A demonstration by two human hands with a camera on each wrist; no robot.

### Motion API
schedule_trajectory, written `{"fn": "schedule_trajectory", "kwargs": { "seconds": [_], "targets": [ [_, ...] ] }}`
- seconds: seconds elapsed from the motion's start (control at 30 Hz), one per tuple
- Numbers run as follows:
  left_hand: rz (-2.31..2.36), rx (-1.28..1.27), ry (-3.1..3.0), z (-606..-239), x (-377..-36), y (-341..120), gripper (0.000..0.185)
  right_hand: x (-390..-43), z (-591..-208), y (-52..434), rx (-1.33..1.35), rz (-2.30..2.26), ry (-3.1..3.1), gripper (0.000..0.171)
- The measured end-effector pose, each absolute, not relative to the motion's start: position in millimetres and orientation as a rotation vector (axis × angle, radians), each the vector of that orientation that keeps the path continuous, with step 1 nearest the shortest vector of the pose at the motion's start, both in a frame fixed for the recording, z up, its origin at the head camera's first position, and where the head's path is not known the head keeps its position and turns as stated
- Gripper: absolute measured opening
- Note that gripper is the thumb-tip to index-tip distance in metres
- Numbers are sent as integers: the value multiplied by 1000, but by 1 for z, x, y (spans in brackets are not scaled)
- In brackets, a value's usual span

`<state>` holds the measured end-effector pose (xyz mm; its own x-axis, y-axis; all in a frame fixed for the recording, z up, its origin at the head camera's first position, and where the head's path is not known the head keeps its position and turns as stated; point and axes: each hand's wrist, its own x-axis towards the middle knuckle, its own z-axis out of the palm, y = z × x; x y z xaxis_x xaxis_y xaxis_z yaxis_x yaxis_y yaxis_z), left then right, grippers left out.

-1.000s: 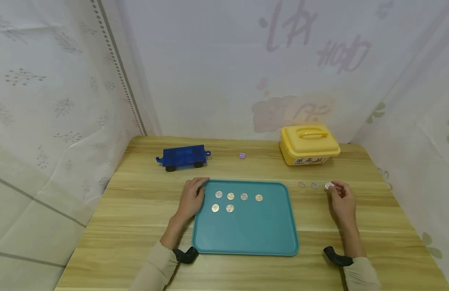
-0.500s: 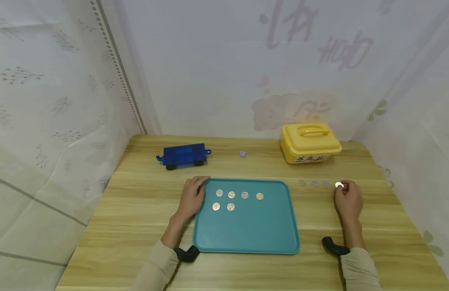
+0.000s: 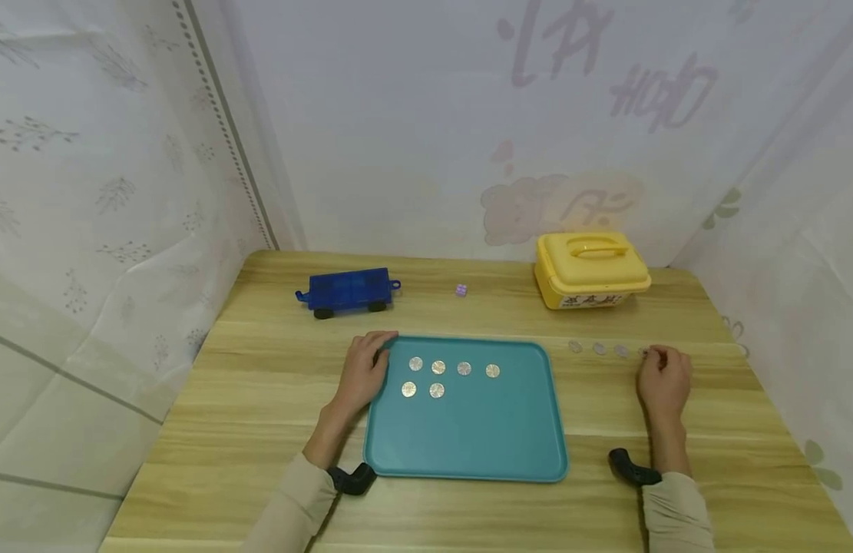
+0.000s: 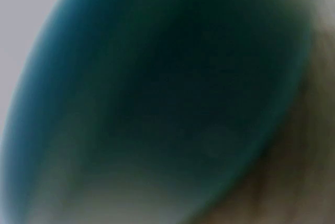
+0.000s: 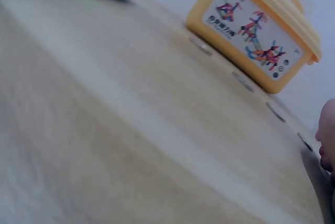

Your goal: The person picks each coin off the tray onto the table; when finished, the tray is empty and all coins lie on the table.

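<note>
My left hand (image 3: 362, 372) rests at the upper left corner of a teal tray (image 3: 467, 461), thumb near the rim and fingers along the corner. In the tray lie several round coins in two rows, one of them a gold coin (image 3: 492, 371). My right hand (image 3: 664, 380) is on the table to the right, its curled fingertips at a coin (image 3: 643, 352) that they partly hide. This coin (image 5: 305, 141) ends a row of several silver coins; the nearest to it is another silver coin (image 3: 621, 351). The left wrist view is a dark teal blur.
Behind the coin row stands a yellow lidded box (image 3: 592, 273) with a handle. A blue toy wagon (image 3: 350, 290) sits at the back left. Between them is a small purple block (image 3: 461, 290). The wooden table (image 3: 260, 430) meets draped white cloth (image 3: 398, 138) at its back edge.
My right hand has moved right from the third coin to the fourth place in the row. The shiny coin at its fingertips now looks darker and lower. The left hand stays at the tray.
</note>
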<state>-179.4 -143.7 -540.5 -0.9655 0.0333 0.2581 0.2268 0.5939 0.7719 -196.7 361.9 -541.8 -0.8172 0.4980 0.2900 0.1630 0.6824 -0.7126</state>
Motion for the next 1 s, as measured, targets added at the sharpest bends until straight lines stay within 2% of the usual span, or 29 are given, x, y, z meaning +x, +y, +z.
{"fn": "schedule_trajectory", "kwargs": {
  "seconds": [0.13, 0.6, 0.8, 1.0],
  "targets": [
    [-1309, -215, -2604, -540, -179, -146, 35, -193, -539, 358, -581, 1098, -2310, 35],
    [-1308, -231, -2586, -540, -180, -147, 35, -191, -538, 356, -495, 1134, -2163, 29],
    [-1316, -217, -2593, -540, -180, -145, 35, -188, -529, 344, -386, 1171, -2250, 30],
    [-1333, -206, -2595, -541, -179, -144, 35, -183, -522, 310, -206, 1210, -2404, 28]
  ]
}}
